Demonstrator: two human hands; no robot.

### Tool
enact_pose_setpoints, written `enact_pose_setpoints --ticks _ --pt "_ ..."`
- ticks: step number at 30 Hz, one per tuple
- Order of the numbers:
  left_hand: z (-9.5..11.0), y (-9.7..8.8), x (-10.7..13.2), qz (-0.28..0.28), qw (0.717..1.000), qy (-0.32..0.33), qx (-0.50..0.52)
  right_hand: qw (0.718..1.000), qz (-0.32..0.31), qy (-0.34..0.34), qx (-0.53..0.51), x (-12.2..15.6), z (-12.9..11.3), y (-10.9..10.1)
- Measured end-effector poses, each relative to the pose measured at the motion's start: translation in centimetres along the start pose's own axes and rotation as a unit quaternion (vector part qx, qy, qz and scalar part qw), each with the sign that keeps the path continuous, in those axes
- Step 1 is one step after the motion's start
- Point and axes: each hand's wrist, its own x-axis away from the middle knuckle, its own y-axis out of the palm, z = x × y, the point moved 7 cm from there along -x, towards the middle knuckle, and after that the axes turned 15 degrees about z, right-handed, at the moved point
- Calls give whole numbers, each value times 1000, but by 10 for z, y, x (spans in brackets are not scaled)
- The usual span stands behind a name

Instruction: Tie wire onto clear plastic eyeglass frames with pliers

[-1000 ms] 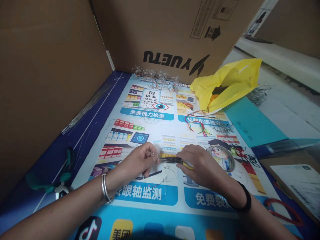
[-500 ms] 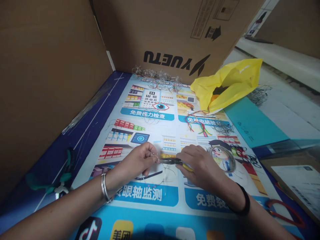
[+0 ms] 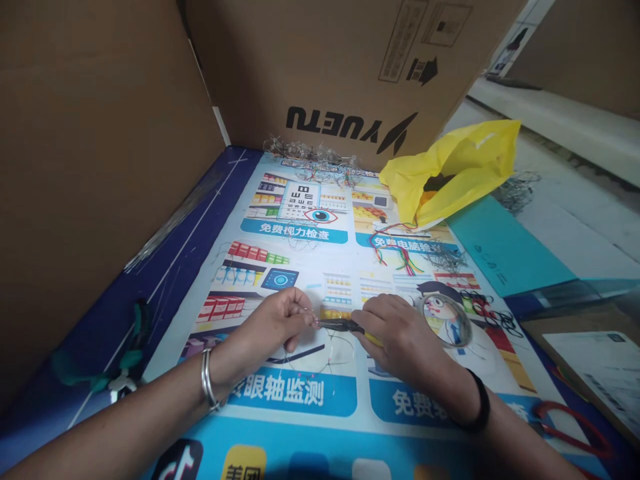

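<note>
- The left hand (image 3: 287,320), with a silver metal bangle (image 3: 206,380) at its wrist, pinches a small piece of thin, wiry work (image 3: 315,321) between thumb and fingers, over the middle of the printed blue-and-white poster sheet (image 3: 345,261).
- The right hand (image 3: 397,333), wearing a black fabric-like band (image 3: 483,403), is closed around dark metal pliers with yellow handles (image 3: 339,325) — their slim nose points left and meets the piece at the left fingertips.
- The contact is tiny and the light dim, so exactly what the nose grips is hard to tell.
- Fine wire loops (image 3: 330,353) spread over the poster just below the pliers.
- Near the left forearm lies a green-handled metal cutting tool (image 3: 133,357); farther up that side is a bundle of straight silvery wires (image 3: 160,237).
- Right of the right hand sits a clear round ring, like a tape roll (image 3: 467,330), with black and red loops (image 3: 500,319) beside it — and a red-handled tool (image 3: 597,437) nearer the person.
- Beyond the hands are multicoloured threads (image 3: 407,261), a crumpled bright yellow bag (image 3: 450,167) and a flat turquoise sheet (image 3: 510,250).
- Tangled wire pieces (image 3: 310,152) line the foot of the brown cardboard wall (image 3: 320,67).
</note>
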Motion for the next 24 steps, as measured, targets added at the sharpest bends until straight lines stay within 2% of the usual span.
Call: enact_pose_setpoints --ticks 10,24 --pt "0 -2 1 6 999 -2 44 1000 12 -1 17 1 -3 1" --pt "0 -4 0 25 999 7 43 999 35 -2 25 2 -3 1"
